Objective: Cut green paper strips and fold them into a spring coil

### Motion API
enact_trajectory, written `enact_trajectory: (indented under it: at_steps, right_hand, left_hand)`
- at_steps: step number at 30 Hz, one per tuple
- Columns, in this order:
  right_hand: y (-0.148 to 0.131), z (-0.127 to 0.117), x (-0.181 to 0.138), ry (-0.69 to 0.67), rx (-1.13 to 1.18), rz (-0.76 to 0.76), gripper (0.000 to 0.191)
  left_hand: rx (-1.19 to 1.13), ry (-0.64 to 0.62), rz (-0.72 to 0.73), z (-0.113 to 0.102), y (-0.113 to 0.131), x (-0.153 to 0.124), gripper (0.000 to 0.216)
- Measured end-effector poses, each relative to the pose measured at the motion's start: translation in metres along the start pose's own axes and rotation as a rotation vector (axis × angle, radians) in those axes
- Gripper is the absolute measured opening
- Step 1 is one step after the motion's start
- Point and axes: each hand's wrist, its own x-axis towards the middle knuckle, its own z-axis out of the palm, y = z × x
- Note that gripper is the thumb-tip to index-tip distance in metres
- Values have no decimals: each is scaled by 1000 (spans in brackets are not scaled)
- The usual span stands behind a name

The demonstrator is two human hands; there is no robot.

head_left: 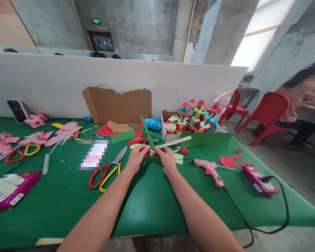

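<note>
Fingers of the left hand (137,156) and right hand (166,157) are pinched shut on crossed green paper strips (157,142) above the green table (147,206), apparently being folded; creases should be pressed squarely.

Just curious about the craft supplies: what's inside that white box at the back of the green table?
The white box holds small red-and-white pots topped with colourful coiled figures. Its bottom is covered.

Over a green table (147,210), the left hand (137,158) and right hand (167,159) pinched two crossed paper strips (157,140), dark and light green. Scissors (109,171) lay left; a pink glue gun (211,169) lay right.
</note>
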Motion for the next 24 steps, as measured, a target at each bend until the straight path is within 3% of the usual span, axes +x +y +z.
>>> enact_trajectory:
  at_steps: [8, 13, 24]
  right_hand:
    - [3, 5, -6, -8, 41, -51, 23]
    - [1, -2, 0, -106, 83, 20, 26]
    - [1, -2, 1, -112, 163, 172, 28]
  left_hand:
    - [35, 22, 34, 4, -3, 0, 33]
    - [-46, 41, 5, -2, -2, 3, 35]
    - [-23, 12, 0, -1, 1, 1, 34]
